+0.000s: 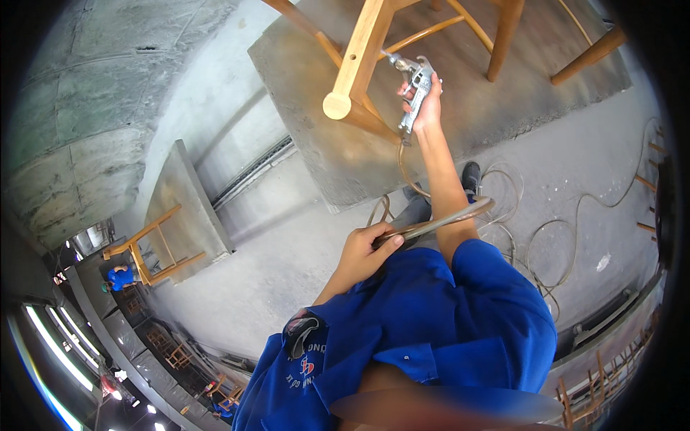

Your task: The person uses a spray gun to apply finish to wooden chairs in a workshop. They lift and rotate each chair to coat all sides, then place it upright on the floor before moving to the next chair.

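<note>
My right hand (pixel 430 108) is stretched forward with its fingers wrapped round a silver spray gun (pixel 417 86). The gun's nozzle points at a wooden chair frame (pixel 353 54) and comes close to its light wooden rail; I cannot tell whether they touch. From the gun's lower end a brownish translucent hose (pixel 460 215) runs down and bends in a loop. Nearer my body, my left hand (pixel 365 253) is closed on a length of this hose. The chair stands on a large stained board or tabletop (pixel 302 129), with its upper part cut off by the view's edge.
Coils of hose (pixel 550 248) lie on the grey floor at the right. A second board (pixel 188 190) with another wooden frame (pixel 154 248) is at the left, near a person in blue (pixel 121 277). Wooden furniture parts stand along the lower edges. My shoe (pixel 471 176) is beside the big board.
</note>
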Available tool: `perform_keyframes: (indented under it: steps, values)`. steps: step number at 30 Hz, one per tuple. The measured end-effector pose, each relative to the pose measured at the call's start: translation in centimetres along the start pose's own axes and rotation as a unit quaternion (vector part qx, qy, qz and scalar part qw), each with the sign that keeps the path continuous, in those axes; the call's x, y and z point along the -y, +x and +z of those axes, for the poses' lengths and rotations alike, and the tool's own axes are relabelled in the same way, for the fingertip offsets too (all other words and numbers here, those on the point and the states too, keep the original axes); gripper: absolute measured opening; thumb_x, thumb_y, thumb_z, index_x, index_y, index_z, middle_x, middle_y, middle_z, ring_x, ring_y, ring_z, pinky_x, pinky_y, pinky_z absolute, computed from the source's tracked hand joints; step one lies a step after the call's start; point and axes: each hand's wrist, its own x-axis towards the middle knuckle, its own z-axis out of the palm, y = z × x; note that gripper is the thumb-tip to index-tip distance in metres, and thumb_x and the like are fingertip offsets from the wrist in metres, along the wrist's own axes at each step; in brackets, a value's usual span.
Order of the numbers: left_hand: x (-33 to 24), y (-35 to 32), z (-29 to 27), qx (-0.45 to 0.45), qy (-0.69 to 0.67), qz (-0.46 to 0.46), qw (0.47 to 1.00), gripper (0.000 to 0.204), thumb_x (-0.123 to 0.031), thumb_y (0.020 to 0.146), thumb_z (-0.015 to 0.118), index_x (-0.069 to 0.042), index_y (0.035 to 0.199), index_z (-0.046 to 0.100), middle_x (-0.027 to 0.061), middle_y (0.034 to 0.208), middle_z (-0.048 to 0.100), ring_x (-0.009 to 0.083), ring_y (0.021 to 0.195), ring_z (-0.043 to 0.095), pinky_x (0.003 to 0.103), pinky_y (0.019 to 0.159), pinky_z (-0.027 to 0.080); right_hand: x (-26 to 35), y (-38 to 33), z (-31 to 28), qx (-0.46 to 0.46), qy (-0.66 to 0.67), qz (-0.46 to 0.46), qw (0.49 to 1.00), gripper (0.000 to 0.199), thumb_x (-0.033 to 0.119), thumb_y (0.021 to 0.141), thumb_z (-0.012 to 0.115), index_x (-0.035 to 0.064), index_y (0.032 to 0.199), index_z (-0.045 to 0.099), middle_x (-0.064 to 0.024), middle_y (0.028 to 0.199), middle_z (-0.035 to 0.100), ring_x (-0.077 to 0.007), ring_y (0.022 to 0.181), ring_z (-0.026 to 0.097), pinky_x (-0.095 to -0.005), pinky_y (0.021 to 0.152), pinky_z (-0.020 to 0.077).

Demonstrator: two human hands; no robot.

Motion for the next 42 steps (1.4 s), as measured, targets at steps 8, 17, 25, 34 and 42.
perform_keyframes:
  steps: [8,17,25,34,42]
  values:
    - [2.3,1.8,-1.7,0.012,-0.025,0.036,0.999,0.029,-0.034,0.091,0.069,-0.004,0.091,0.068,0.0077,0.067,0.062,0.0171,0.061,0.059,0.031,0.059,0.045,-2.8,-1.4,-9.5,-0.164,-0.129,0.002,0.978,0.050,0.056,0.097,0.047,0.0071,0.103,0.057,-0.0101,0.079,0.067,-0.0195,0.065,0.068,-0.0261,0.039,0.0371]
    - [1.0,4.9,0.2,0.065,0.071,-0.003,0.995,0.040,-0.046,0.093,0.062,-0.006,0.097,0.067,0.0133,0.080,0.066,0.0310,0.071,0.065,0.038,0.065,0.049,-8.2,5.8,-17.4,-0.090,0.018,0.072,0.993,0.058,0.063,0.098,0.034,0.0107,0.107,0.056,-0.0075,0.079,0.064,-0.0184,0.071,0.065,-0.0256,0.040,0.0360]
    - [2.1,4.5,-1.3,0.128,0.027,0.028,0.991,0.033,-0.034,0.093,0.065,-0.004,0.106,0.066,0.0146,0.087,0.069,0.0263,0.079,0.068,0.035,0.073,0.052,-3.6,-1.6,-15.1,-0.240,-0.135,0.033,0.961,0.052,0.058,0.099,0.040,0.0098,0.103,0.058,-0.0060,0.075,0.064,-0.0181,0.065,0.065,-0.0271,0.043,0.0358]
    - [0.9,2.6,0.0,0.304,-0.243,0.159,0.907,0.030,-0.026,0.087,0.074,-0.002,0.104,0.066,0.0051,0.089,0.070,0.0120,0.083,0.063,0.027,0.078,0.048,13.6,-25.7,2.7,-0.020,-0.370,-0.080,0.926,0.053,0.043,0.099,0.047,-0.0021,0.123,0.059,-0.0114,0.075,0.065,-0.0131,0.056,0.060,-0.0222,0.038,0.0347]
    - [-1.6,2.7,-0.7,0.361,-0.063,0.328,0.871,0.029,-0.026,0.083,0.077,-0.006,0.103,0.069,0.0090,0.094,0.071,0.0211,0.089,0.067,0.032,0.081,0.050,18.3,-30.7,8.6,-0.044,-0.433,-0.321,0.841,0.064,0.046,0.099,0.046,-0.0035,0.138,0.049,-0.0139,0.079,0.063,-0.0157,0.061,0.061,-0.0215,0.038,0.0347]
